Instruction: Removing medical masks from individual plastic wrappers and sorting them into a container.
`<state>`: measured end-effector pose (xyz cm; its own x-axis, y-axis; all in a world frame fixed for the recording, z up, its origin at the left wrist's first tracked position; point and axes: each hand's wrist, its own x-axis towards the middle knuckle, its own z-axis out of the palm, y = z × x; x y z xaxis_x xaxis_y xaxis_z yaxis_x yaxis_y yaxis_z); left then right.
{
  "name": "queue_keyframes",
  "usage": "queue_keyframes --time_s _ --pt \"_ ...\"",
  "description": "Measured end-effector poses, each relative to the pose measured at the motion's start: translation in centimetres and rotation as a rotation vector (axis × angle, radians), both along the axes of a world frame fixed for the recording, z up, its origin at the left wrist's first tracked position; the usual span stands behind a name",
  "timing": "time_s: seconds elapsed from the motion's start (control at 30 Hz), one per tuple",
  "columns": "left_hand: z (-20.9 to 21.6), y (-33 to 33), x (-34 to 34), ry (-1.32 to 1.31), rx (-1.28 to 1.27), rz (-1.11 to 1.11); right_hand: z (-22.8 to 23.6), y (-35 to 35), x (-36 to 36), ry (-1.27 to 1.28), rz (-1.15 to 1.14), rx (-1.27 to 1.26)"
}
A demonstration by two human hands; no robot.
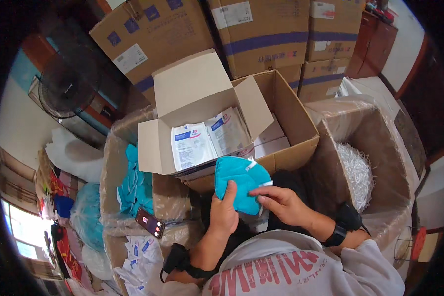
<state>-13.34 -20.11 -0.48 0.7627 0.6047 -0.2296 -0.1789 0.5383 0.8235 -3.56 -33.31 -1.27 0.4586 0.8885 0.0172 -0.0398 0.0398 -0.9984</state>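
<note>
On the near side of one open off-white cardboard box [192, 76], the left hand [223, 211], partly closed, clamps one teal folded fabric mask [240, 178], thumb in front; the right hand [287, 204], nearly pinched shut, meets its right side, grip indeterminable. Expect light, flexible, crushable material; hold the rim. Visible white strap pieces [251, 165]: two.

White box [200, 112] atop brown carton [292, 158]
</note>
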Motion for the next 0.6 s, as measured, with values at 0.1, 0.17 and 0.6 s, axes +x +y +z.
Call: queue_keyframes --time_s 0.1,0.17,0.6 --pt "-0.5 1.7 -1.0 0.142 0.228 -0.07 0.8 -1.2 2.1 -0.277 -0.197 -0.084" --pt "0.0 2.9 -1.7 0.247 0.4 -0.182 3.3 -0.7 3.5 -0.647 -0.305 0.083" --pt "6.9 3.4 -0.4 0.23 1.399 -0.193 2.5 2.8 1.3 -0.957 -0.056 -0.001"
